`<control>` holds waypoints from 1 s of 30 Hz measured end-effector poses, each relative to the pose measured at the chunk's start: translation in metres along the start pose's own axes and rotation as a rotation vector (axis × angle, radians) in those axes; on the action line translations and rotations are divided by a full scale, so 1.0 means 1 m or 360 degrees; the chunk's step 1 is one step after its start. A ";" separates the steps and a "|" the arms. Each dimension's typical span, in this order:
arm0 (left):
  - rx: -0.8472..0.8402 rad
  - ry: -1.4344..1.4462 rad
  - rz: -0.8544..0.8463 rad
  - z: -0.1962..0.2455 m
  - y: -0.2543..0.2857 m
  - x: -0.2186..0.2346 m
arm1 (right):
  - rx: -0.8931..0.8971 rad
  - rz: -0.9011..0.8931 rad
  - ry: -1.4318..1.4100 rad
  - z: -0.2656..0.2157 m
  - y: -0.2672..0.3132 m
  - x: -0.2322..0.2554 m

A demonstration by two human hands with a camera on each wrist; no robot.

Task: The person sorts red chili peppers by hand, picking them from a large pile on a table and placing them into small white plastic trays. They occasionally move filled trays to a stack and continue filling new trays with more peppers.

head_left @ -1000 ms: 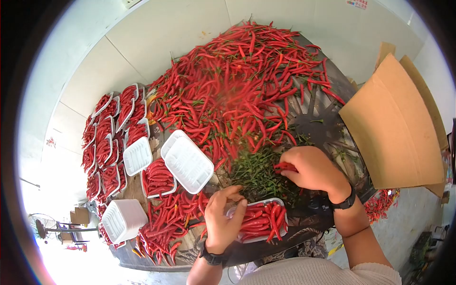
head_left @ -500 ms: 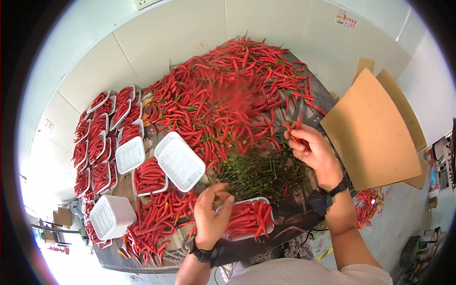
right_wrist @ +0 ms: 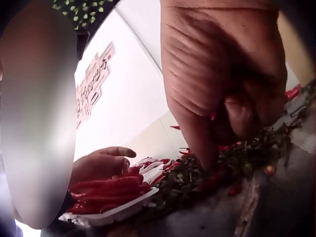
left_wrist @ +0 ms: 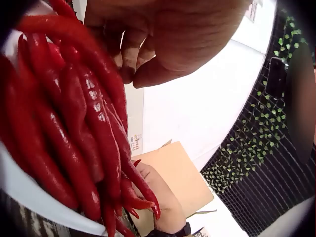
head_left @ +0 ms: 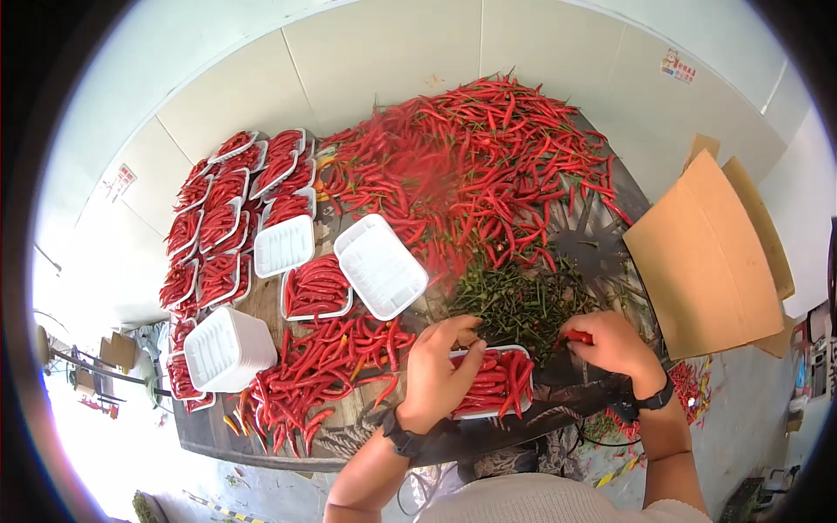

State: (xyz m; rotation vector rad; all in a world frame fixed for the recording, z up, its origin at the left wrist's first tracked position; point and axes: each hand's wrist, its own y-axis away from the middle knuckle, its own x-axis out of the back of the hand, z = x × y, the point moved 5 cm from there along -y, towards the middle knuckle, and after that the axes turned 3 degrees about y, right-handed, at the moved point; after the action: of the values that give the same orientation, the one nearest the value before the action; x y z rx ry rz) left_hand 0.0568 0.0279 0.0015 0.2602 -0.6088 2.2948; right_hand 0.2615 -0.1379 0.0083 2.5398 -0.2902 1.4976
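- Left wrist cam first: your white tray is piled with red chillies, and your left hand is right over by its edge, fingers loosely bent. I can't tell if the fingertips are touching the peppers.
- Head cam: same hand, there's a narrow gap between your thumb tip and index tip, just above the tray's left end. The tray sits at the near edge of the round table, right in front of you.
- Your right hand is pinching a bit of red chilli beside the green stem pile. Can't tell how many you've got in there, your fingers cover most of it.
- Behind the stems you've got the big chilli heap, spread back toward the wall.
- Over on your left: a tray stack, a ribbed white tray lying tilted, and loose chillies between that and you.
- Cardboard box is off to your right, flaps up.
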 end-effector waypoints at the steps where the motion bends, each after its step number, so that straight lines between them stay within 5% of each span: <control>1: -0.0002 0.0002 -0.0013 0.000 0.000 -0.001 | 0.0003 0.0003 0.0004 0.000 0.001 -0.004; 13: 0.0045 -0.0003 0.0031 -0.005 -0.001 0.000 | 0.0070 0.0083 -0.0099 0.009 -0.015 0.003; 15: 0.0056 0.0020 0.0029 -0.008 -0.001 0.000 | -0.0155 0.0077 -0.0712 0.021 -0.019 0.010; 19: 0.0028 -0.0036 0.0016 -0.008 -0.002 0.000 | -0.0166 0.0080 -0.1293 0.002 -0.034 0.032; 23: 0.0092 -0.0015 0.0012 -0.001 -0.005 0.003 | -0.0094 -0.0185 -0.1253 -0.017 -0.061 0.027; 28: -0.0238 -0.0274 0.0219 0.020 -0.010 0.012 | 0.0157 -0.0509 -0.1406 -0.048 -0.083 -0.006; 30: -0.0281 -0.0299 0.0100 0.013 -0.010 0.011 | 0.0119 -0.0592 -0.1471 -0.049 -0.086 -0.025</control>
State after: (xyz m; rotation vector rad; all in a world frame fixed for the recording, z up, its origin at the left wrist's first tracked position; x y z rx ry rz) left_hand 0.0557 0.0346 0.0200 0.3786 -0.9216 2.2749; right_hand 0.2301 -0.0403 0.0051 2.9460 0.1337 0.1514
